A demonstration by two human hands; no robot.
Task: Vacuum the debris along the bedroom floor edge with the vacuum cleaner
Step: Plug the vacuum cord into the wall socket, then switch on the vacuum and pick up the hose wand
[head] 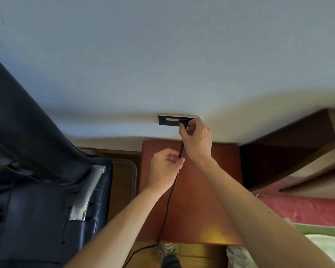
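- Armchair (37, 171): black, glossy, creased leather-like upholstery; fills the left side. Its armrest (87, 192) is a curved bar of polished metal.
- My left hand (164, 169): fingers curled, thumb and fingertips pinched on the power cord (169, 200), just below my right hand.
- Power cord: thin, round, black and smooth. It runs from the plug down through my left hand, crosses the nightstand top and drops in a loose bend to the wooden floor (201, 254).
- Nightstand (197, 209): flat rectangular top in smooth reddish-brown wood, set against the wall (162, 55), which is plain and matte.
- Socket plate (168, 119): dark rectangular panel with a pale rim, mounted on the wall just above the nightstand.
- Plug (183, 123): small black block, sitting at the right part of the socket plate.
- My right hand (197, 140): fingers and thumb clamped on the plug at the plate.
- Bedcover (307, 209): red, lightly textured fabric at the far right.
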